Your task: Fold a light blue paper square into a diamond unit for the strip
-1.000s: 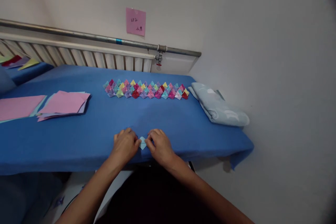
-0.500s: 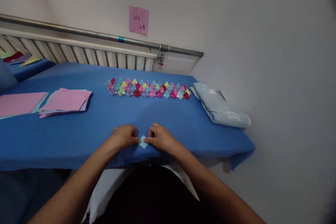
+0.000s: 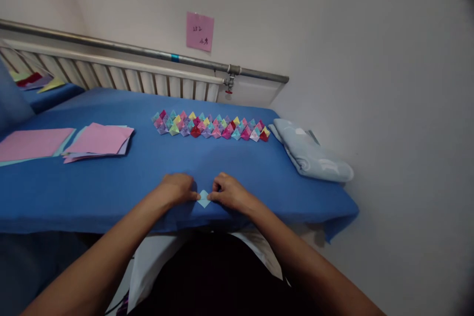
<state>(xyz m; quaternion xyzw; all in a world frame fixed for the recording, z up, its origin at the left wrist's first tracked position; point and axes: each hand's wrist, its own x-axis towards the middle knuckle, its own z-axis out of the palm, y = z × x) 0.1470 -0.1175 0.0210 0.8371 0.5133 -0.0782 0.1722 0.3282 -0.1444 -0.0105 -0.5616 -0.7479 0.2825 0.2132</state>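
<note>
A small light-blue piece of folded paper (image 3: 204, 200) lies near the front edge of the blue-covered table, diamond-shaped with one corner pointing at me. My left hand (image 3: 179, 188) is closed, its thumb pressed on the paper's left side. On the right side, the thumb of my right hand (image 3: 230, 191) presses down, with the other fingers curled in. Beyond both hands stand rows of small folded paper pieces (image 3: 216, 133) in pink, red, yellow, blue and purple.
Stacks of square paper sit at the left: a pink-topped pile (image 3: 99, 139) and pink sheets (image 3: 35, 143). A folded light-blue cloth (image 3: 311, 150) rests at the right end. Behind the table run a radiator (image 3: 148, 79) and a pipe (image 3: 122, 48). A pink note (image 3: 200, 31) hangs on the wall.
The view has shifted slightly, so most things appear a little further right. Both thumbs stay on the light-blue paper, with little visible change in its fold.
</note>
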